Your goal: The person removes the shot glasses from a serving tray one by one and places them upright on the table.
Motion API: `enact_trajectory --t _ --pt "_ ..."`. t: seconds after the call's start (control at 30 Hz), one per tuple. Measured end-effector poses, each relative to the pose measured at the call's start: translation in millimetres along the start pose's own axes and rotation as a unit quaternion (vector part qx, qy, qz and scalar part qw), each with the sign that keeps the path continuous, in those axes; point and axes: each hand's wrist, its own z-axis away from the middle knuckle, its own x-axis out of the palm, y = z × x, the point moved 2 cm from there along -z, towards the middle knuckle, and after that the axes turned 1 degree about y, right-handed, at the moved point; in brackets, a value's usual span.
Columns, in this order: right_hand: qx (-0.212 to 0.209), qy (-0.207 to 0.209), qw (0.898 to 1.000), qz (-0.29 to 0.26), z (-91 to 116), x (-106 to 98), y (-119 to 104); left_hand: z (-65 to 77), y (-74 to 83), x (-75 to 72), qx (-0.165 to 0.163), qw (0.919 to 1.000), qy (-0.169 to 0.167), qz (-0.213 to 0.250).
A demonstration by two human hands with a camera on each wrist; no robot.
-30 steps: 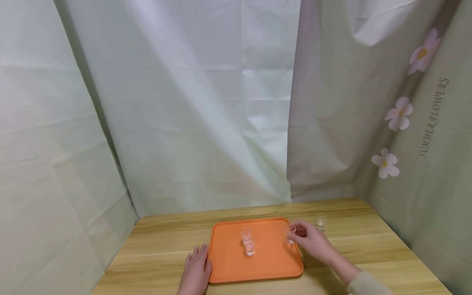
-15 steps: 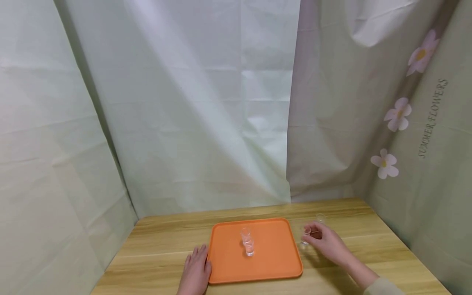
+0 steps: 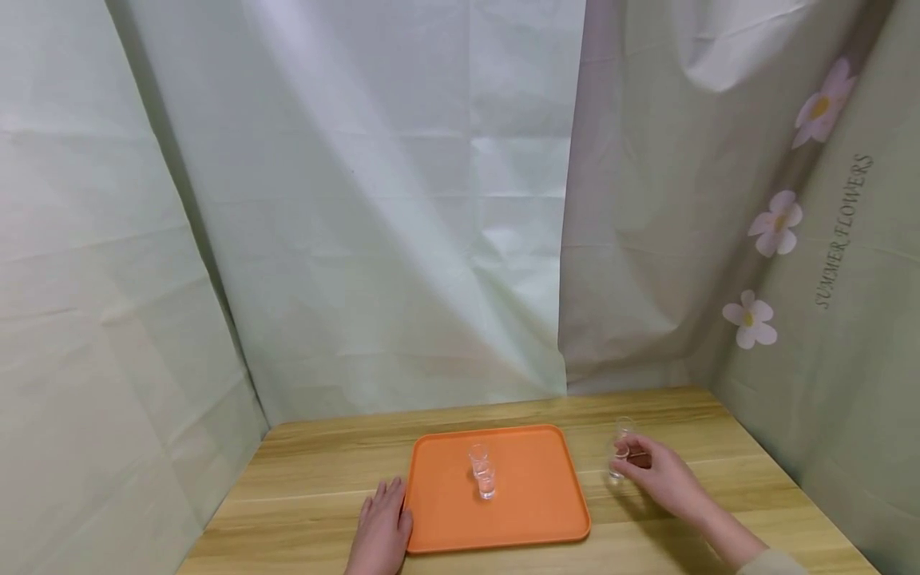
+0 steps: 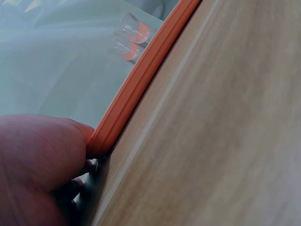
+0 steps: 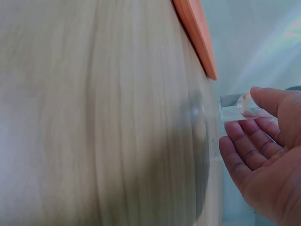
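Observation:
My right hand [image 3: 664,479] pinches a small clear shot glass [image 3: 616,471] between thumb and fingers, to the right of the orange tray [image 3: 532,511]. In the right wrist view the thick base of this shot glass [image 5: 230,109] hangs just above the wood. Directly behind it stands another shot glass [image 3: 624,425], partly hidden. Two more glasses are on the tray, a rear one [image 3: 477,454] and a front one [image 3: 486,484] that overlap in the head view. My left hand [image 3: 381,527] lies along the tray's left edge, fingers extended; its thumb touches the rim [image 4: 101,141] in the left wrist view.
The wooden table [image 3: 302,495] runs back to a pale hanging cloth [image 3: 395,239]. More cloth encloses the left and right sides, the right one printed with flowers [image 3: 750,319] and lettering.
My right hand has carried the shot glass rightward from over the tray's right side, past its rim, to above the table near the standing glass. The left hand and tray stay put.

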Motion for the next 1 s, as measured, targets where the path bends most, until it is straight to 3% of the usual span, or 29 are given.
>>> enact_trajectory --t 0.53,1.0 --pt "0.015 0.020 0.998 0.056 4 -28 13 0.9 1.7 -1.0 0.002 1.0000 0.003 -0.004" --pt "0.018 0.037 0.995 0.086 -5 -45 23 1.4 0.7 0.2 0.009 0.9999 0.008 -0.007"
